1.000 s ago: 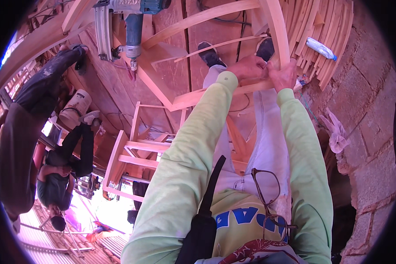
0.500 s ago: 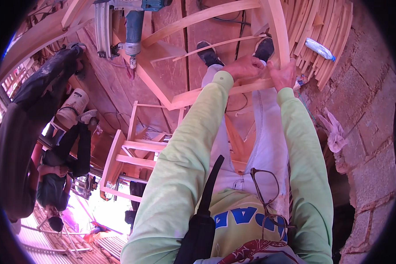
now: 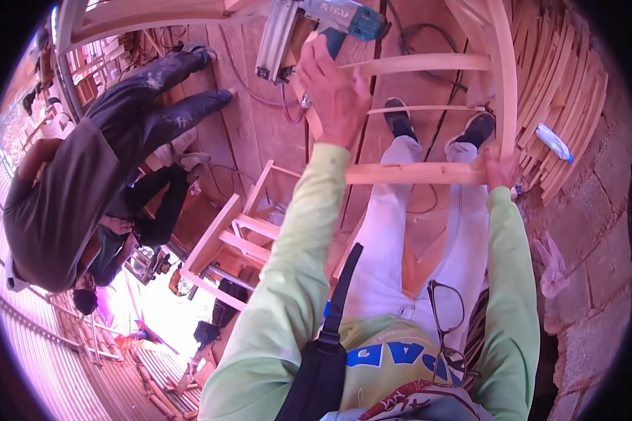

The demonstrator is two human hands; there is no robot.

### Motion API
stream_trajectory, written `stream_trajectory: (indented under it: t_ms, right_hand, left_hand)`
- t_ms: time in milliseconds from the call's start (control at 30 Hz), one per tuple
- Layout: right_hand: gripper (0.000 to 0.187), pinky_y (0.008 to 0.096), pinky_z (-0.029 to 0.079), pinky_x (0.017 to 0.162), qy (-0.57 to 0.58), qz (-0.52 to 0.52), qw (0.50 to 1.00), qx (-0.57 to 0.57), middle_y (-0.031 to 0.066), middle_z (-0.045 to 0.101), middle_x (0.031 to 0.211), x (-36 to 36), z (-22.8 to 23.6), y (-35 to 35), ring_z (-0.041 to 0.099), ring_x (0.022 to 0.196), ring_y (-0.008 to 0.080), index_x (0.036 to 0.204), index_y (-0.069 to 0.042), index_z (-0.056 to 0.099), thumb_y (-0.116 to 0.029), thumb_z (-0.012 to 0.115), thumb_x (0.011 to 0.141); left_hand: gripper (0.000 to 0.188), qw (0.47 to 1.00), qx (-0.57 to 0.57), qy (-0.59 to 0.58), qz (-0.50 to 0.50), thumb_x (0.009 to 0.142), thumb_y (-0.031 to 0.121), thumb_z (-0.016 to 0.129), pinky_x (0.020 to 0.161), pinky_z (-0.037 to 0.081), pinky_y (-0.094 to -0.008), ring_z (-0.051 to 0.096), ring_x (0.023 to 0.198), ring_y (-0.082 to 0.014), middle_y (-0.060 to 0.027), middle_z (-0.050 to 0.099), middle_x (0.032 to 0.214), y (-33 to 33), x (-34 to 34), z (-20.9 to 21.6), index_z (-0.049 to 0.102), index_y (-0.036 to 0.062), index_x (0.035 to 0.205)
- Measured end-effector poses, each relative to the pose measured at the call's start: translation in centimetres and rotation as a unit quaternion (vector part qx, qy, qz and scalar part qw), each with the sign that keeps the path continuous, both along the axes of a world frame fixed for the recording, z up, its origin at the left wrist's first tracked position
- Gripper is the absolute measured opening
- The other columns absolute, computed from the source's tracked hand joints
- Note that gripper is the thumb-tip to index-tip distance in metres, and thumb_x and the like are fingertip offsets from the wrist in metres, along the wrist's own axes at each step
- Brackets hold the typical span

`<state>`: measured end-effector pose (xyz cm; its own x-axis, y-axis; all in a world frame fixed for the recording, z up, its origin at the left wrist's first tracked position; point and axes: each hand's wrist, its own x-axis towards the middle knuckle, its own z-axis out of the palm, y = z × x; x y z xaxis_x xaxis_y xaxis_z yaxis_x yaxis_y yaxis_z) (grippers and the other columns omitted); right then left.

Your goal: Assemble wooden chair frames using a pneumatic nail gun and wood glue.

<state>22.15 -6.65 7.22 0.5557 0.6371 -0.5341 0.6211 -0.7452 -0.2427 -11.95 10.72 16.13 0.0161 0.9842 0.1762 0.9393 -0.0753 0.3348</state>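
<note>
My left hand (image 3: 333, 95) is over the handle of a teal-and-silver nail gun (image 3: 323, 10). Its fingers stretch out along the handle and the thumb stands apart; whether the palm touches the handle is hidden. A reddish hose hangs from the tool. My right hand (image 3: 498, 170) grips a pale wooden frame (image 3: 414, 173) at the corner where a straight rail meets a curved upright piece (image 3: 502, 77). The frame lies in front of my legs, with a curved rail across its far side. A thin wooden strip (image 3: 428, 109) runs by my shoes.
Long curved wooden strips (image 3: 562, 84) are stacked at right, with a plastic bottle (image 3: 555, 144) on them, beside a block wall (image 3: 597, 231). Another wooden frame (image 3: 249, 238) stands at left. Two people in dark clothes (image 3: 70, 189) are at the far left. A black cable (image 3: 435, 35) lies on the floor.
My left hand has left the rail near my right hand and moved left and away to the nail gun. The view has shifted. My right hand still holds the frame's corner.
</note>
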Motion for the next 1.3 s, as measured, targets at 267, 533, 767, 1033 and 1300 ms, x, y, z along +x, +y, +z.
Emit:
stream_trajectory:
  t_ms: [267,533,767,1033,1300]
  right_hand:
    - [0.079,0.0487,0.047,0.1,-0.017,-0.007,1.0,-0.016,0.0283,0.063,0.117,0.1,-0.2,0.2,0.061,0.113,0.0454,0.124,0.004,0.051,-0.041,0.087,0.07]
    - [0.08,0.0485,0.047,0.101,0.004,-0.005,1.0,-0.007,0.0277,0.063,0.116,0.1,-1.0,-0.5,0.06,0.112,0.0462,0.126,0.004,0.051,-0.041,0.087,0.07]
    - [0.09,0.0479,0.043,0.109,-0.057,0.008,0.998,-0.01,0.0293,0.059,0.128,1.7,-2.6,-1.6,0.056,0.122,0.0449,0.133,0.006,0.049,-0.046,0.086,0.069]
    - [0.08,0.0505,0.047,0.101,-0.003,-0.032,0.998,-0.048,0.029,0.064,0.119,-1.1,0.8,1.4,0.061,0.115,0.0464,0.126,0.002,0.05,-0.045,0.083,0.07]
    - [0.076,0.0523,0.048,0.097,-0.013,-0.028,0.999,-0.011,0.0299,0.065,0.112,-1.3,0.8,1.3,0.062,0.11,0.0477,0.121,0.002,0.049,-0.041,0.084,0.07]
  left_hand:
    - [0.086,0.98,-0.193,-0.008,0.042,0.08,0.009,0.073,0.083,0.051,-0.0504,0.058,0.106,-0.0465,-0.0311,0.053,0.119,4.6,-2.5,-3.3,0.025,-0.0046,0.151]
    - [0.083,0.988,-0.124,0.083,-0.032,0.082,0.005,0.063,0.089,0.044,-0.0491,0.054,0.098,-0.0409,-0.0242,0.054,0.11,2.6,-3.9,-3.5,0.025,-0.0051,0.156]
    - [0.077,0.975,-0.169,-0.081,-0.116,0.08,0.003,0.066,0.079,0.051,-0.0478,0.059,0.093,-0.0427,-0.0223,0.056,0.106,0.0,-2.6,6.8,0.037,0.0057,0.151]
    - [0.045,0.783,-0.528,-0.328,-0.012,0.094,0.02,0.068,0.066,0.054,-0.0397,0.064,0.068,-0.0257,-0.0158,0.061,0.097,0.2,2.3,12.0,0.048,-0.001,0.129]
    - [0.033,0.52,-0.664,-0.514,0.156,0.097,0.015,0.068,0.051,0.054,-0.0297,0.061,0.058,-0.0131,-0.0088,0.062,0.088,-4.8,5.0,3.3,0.052,-0.0008,0.121]
